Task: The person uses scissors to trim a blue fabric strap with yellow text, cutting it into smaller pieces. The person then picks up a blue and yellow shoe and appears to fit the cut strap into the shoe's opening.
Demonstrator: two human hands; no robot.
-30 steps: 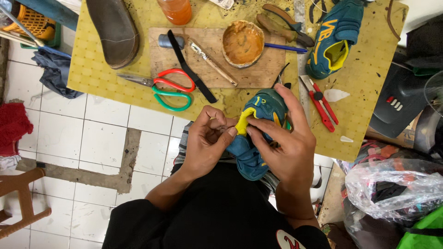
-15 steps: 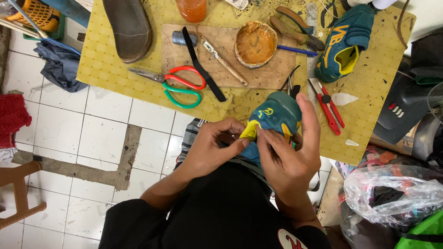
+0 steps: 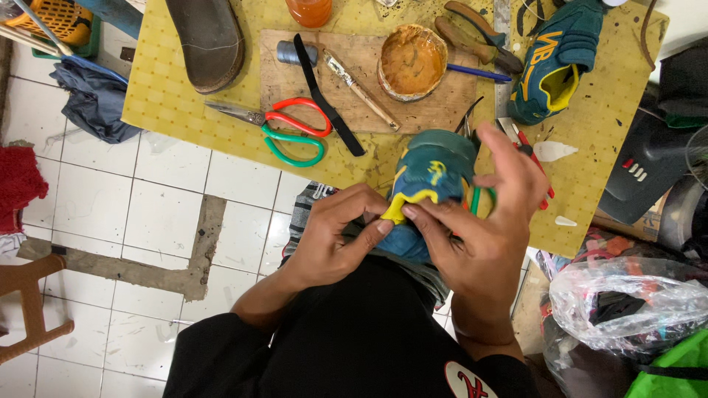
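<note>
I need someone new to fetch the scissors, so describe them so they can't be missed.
Start at the yellow work table and find the bare wooden board in its middle. The scissors lie at that board's lower left corner, blades pointing left toward the dark shoe sole. Their mismatched handle loops, one red and one green, set them apart from the red-handled pliers further right.

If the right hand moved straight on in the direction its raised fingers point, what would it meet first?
The right hand has its fingers pointing up and slightly left across the table. Going on that way, it would probably first meet the dark tool tips beside the teal shoe, then the glue tin. Heights are unclear.
</note>
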